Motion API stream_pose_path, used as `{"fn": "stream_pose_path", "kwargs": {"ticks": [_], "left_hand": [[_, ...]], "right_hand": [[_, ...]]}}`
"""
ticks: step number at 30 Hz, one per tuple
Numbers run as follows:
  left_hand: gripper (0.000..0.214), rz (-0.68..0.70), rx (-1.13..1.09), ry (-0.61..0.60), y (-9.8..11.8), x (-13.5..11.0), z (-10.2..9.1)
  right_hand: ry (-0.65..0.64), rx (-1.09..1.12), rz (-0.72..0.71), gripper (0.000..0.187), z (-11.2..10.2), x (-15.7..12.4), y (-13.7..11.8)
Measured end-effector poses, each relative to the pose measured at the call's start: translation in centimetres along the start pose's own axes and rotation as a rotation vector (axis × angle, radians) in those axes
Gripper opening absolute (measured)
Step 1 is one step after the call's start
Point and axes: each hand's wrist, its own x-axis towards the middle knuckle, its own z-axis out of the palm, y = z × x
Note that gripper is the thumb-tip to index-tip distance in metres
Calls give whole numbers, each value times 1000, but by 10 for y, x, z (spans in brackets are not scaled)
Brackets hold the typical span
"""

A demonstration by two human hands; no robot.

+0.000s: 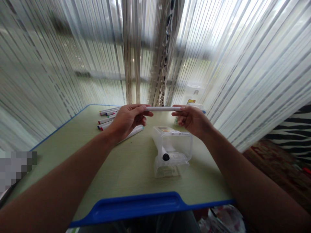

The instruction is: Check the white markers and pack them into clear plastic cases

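A white marker pen [161, 109] is held level above the table, stretched between both hands. My left hand [130, 118] pinches its left end with thumb and fingers. At the other end, my right hand [193, 118] is closed around it, and a bit of blue shows beyond the fingers. Below the pen, a clear plastic case [175, 147] lies with its open mouth towards me. One marker with a black end [166, 157] rests inside that case. Several white markers with coloured ends [107, 121] lie on the table behind and beside my left hand, partly covered by it.
The pale green table [131, 181] has a blue rim with a blue tray groove [136, 205] along its near edge. Another clear container [194, 105] stands behind my right hand. Sheer striped curtains [97, 58] hang at the far edge. Plastic bags [225, 220] lie below, near right.
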Motion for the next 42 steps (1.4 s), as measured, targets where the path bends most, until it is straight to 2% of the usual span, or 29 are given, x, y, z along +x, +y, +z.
{"fn": "stream_pose_path", "kwargs": {"ticks": [5, 11, 23, 34, 42], "left_hand": [[26, 23, 67, -17, -6, 1, -3], [33, 57, 189, 1, -8, 0, -1], [34, 151, 475, -3, -5, -5, 1], [38, 82, 325, -21, -3, -3, -2], [28, -3, 145, -31, -1, -2, -4]], "right_hand": [[-10, -66, -67, 20, 1, 1, 4], [-38, -149, -125, 29, 0, 1, 11], [-36, -235, -137, 28, 2, -1, 15], [-38, -172, -147, 24, -1, 1, 12], [-28, -83, -99, 25, -2, 3, 8]]}}
